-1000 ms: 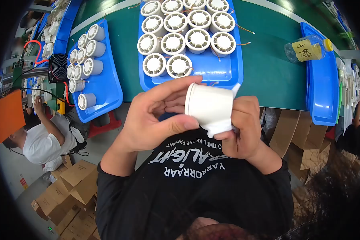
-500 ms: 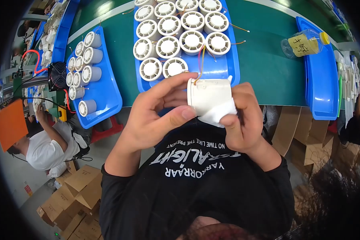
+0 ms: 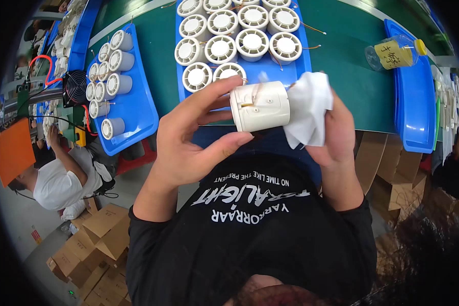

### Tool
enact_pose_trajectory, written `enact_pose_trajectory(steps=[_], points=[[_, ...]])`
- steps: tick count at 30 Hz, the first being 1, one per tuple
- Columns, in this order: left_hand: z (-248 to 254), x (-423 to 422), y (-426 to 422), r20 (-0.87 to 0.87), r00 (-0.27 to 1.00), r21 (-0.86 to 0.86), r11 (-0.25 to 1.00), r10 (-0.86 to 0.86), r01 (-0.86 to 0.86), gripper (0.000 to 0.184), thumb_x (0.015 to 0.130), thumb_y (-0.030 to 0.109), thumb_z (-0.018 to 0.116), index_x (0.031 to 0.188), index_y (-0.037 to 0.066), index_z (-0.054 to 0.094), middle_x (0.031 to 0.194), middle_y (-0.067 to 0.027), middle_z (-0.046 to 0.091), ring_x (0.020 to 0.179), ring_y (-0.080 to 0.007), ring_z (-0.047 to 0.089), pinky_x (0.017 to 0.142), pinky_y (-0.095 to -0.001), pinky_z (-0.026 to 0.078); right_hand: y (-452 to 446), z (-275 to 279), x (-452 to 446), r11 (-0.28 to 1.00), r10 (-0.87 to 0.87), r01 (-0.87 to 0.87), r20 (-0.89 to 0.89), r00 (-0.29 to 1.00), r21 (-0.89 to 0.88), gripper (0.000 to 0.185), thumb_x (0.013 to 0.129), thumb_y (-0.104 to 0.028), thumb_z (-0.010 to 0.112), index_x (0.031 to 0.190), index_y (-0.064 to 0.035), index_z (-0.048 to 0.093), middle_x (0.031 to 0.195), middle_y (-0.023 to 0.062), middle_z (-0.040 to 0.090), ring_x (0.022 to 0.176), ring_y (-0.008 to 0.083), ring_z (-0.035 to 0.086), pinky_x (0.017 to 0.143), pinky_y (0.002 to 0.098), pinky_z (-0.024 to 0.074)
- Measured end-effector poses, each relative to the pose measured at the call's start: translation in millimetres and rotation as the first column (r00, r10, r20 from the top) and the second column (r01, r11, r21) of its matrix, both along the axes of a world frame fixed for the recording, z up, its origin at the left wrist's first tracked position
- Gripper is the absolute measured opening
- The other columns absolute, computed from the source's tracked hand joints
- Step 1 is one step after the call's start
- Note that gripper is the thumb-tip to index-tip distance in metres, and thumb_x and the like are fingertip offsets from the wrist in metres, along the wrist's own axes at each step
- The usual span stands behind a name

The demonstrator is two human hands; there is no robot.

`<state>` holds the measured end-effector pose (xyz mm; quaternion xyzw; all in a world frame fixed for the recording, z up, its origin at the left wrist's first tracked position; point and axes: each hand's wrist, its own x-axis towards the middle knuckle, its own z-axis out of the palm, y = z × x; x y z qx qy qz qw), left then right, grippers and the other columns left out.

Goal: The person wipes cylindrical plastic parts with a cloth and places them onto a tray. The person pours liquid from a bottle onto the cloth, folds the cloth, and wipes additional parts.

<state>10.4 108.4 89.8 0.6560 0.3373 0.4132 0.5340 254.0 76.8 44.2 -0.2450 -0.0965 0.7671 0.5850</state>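
My left hand grips a white plastic cylindrical housing by its left end, thumb below and fingers above. The housing lies on its side, with small screw holes and a short wire on its wall. In my right hand a white cloth is bunched, close to the housing's right end; I cannot tell whether they touch. Just beyond my hands, a blue tray bears rows of similar white housings with slotted round tops and thin wires.
A second blue tray with more white housings stands to the left. At right are stacked blue trays and a plastic bottle with a yellow cap. Cardboard boxes lie on the floor, and a person in a white shirt sits at far left.
The housing has turned in my left hand, so its side with screw holes faces up differently. My right hand has drawn the cloth off its wall to the right, and the cloth has spread out.
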Motion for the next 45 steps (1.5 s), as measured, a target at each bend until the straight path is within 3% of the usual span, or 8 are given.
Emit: enact_pose_trajectory(steps=[5,9,12,25,31,34,38,45], points=[[-10.5,-3.6,-6.2,0.228,0.973,-0.23,0.973,0.03,0.024,0.058,0.088,-0.004,0.074,0.141,-0.005,0.051,0.136,-0.018,0.059,0.12,-0.0275,0.065,0.098,-0.0387,0.058,-8.2,-3.0,4.7,0.998,-0.018,0.023,-0.09,0.996,0.056,0.052,0.11,-0.041,0.036,0.134,0.001,0.054,0.131,0.0152,0.065,0.12,0.0308,0.063,0.102,0.0455,0.0503],[-17.4,-2.1,-5.2,0.225,0.973,-0.3,0.954,0.044,0.026,0.059,0.087,-0.006,0.073,0.142,-0.004,0.05,0.139,-0.0179,0.057,0.125,-0.0268,0.062,0.099,-0.0386,0.057,-23.4,1.3,-17.0,0.972,-0.033,-0.049,0.342,0.939,0.229,0.059,0.105,-0.053,0.043,0.129,0.0001,0.053,0.111,0.0129,0.067,0.099,0.02,0.066,0.081,0.0326,0.0534],[-17.7,-1.8,-2.7,0.225,0.974,-0.282,0.958,0.025,0.041,0.06,0.087,-0.006,0.073,0.142,-0.003,0.05,0.142,-0.0178,0.055,0.129,-0.0268,0.059,0.101,-0.0392,0.056,-22.3,10.1,-22.2,0.96,0.097,-0.22,0.53,0.842,0.174,0.047,0.101,-0.042,0.058,0.124,-0.0007,0.054,0.096,0.0079,0.064,0.08,0.0116,0.059,0.064,0.0243,0.0447],[-13.3,-10.1,-9.1,0.183,0.981,-0.385,0.915,-0.057,0.125,0.059,0.089,-0.002,0.073,0.143,0.0,0.051,0.147,-0.0158,0.052,0.137,-0.0304,0.053,0.106,-0.0426,0.052,-21.7,5.2,-26.3,0.991,0.124,-0.134,0.434,0.892,-0.007,0.044,0.107,-0.038,0.047,0.125,0.0008,0.057,0.099,0.0109,0.068,0.083,0.0146,0.065,0.068,0.0275,0.0491],[-19.9,-10.1,-6.0,-0.086,0.991,-0.004,0.994,-0.106,0.106,0.064,0.085,0.001,0.077,0.144,0.001,0.052,0.146,-0.0196,0.055,0.135,-0.0316,0.055,0.107,-0.0427,0.051,-22.6,9.3,-17.2,0.989,0.13,-0.148,0.413,0.901,0.013,0.048,0.107,-0.04,0.044,0.123,0.0032,0.058,0.092,0.0127,0.069,0.074,0.0169,0.066,0.056,0.0274,0.0497],[-22.9,-7.4,-7.4,-0.082,0.992,0.079,0.992,-0.096,0.103,0.068,0.083,-0.001,0.079,0.144,-0.001,0.051,0.146,-0.0221,0.055,0.135,-0.0326,0.055,0.11,-0.0434,0.05,-21.9,6.3,-11.2,0.99,0.122,-0.139,0.322,0.939,0.029,0.048,0.107,-0.04,0.044,0.123,0.0033,0.059,0.097,0.0138,0.07,0.079,0.0191,0.068,0.062,0.0299,0.053],[-27.3,-2.5,-8.3,-0.001,0.997,0.125,0.989,-0.078,0.078,0.069,0.081,-0.005,0.079,0.143,-0.004,0.05,0.146,-0.0227,0.054,0.136,-0.0333,0.054,0.112,-0.0446,0.048,-17.9,-1.1,0.9,0.999,0.053,-0.05,-0.15,0.987,0.019,0.045,0.106,-0.037,0.044,0.126,0.0002,0.06,0.12,0.0147,0.069,0.111,0.0266,0.067,0.098,0.0422,0.0508],[-25.6,6.0,-8.7,-0.011,0.997,0.06,0.995,-0.08,0.081,0.069,0.081,-0.006,0.079,0.143,-0.005,0.049,0.146,-0.023,0.054,0.137,-0.0333,0.053,0.112,-0.0449,0.048,-16.7,-2.7,22.9,0.992,-0.116,0.12,0.122,0.986,-0.029,0.042,0.104,-0.03,0.052,0.128,0.0031,0.059,0.12,0.0137,0.07,0.111,0.0249,0.068,0.097,0.0401,0.052]])
